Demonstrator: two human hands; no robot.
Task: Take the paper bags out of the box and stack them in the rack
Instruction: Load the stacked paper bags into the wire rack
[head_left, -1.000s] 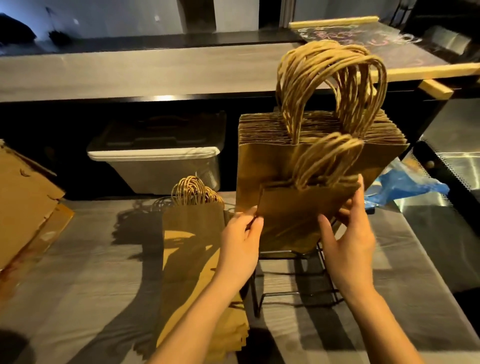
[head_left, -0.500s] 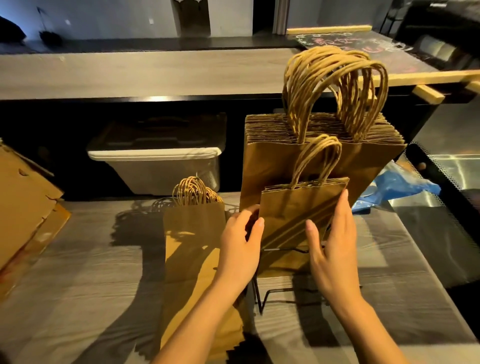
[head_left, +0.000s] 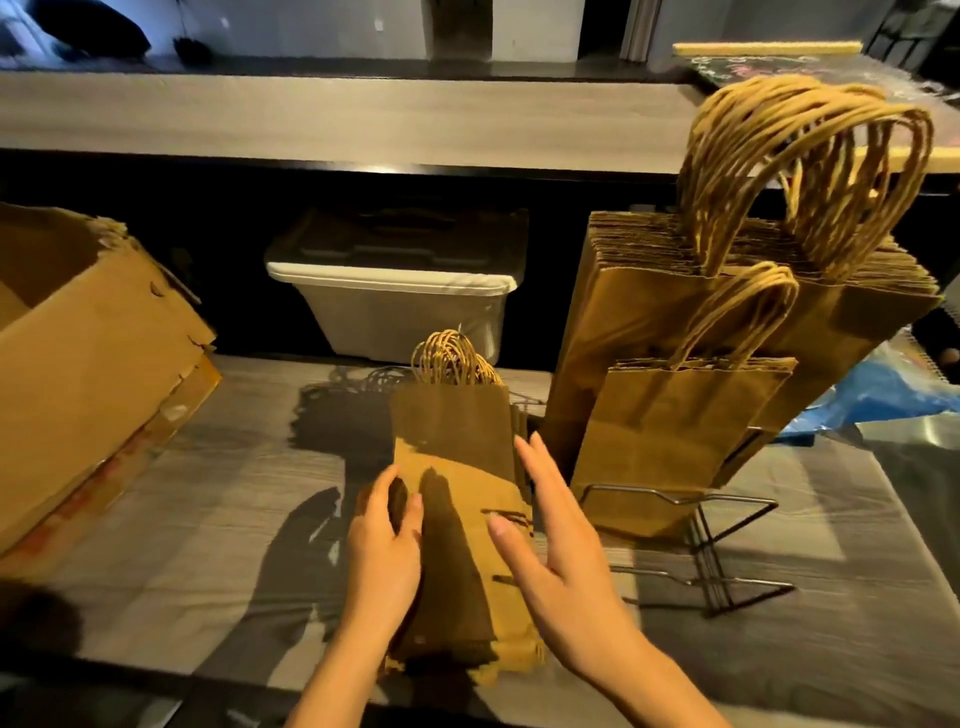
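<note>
Two hands | left hand (head_left: 382, 545) at bag stack (head_left: 457, 452) edge, fingers' grip unclear | right hand (head_left: 566, 566) fingers spread | box (head_left: 88, 374) cropped left

Kraft brown on the flat stack of paper bags (head_left: 457, 519) at lower centre, crossed by dark shadow bands. Same brown on the tall bags (head_left: 649, 322) and the smaller bags (head_left: 675, 431) at right, with paler tan on the twisted-cord handles (head_left: 805, 156) above. Dark metallic grey for the wire rack (head_left: 717, 545). Duller brown, scuffed at the edges, on the cardboard box (head_left: 88, 364) at left. Off-white under a black lid for the bin (head_left: 395, 312) at centre. Bright blue on the crumpled plastic (head_left: 883, 395) at the right edge. Grey with streaky wood grain across the counter (head_left: 208, 493); lighter grey grain on the upper ledge (head_left: 363, 119). Pale wood framing the black chalkboard (head_left: 763, 49), upper right, with faint pink and white scribbles.
</note>
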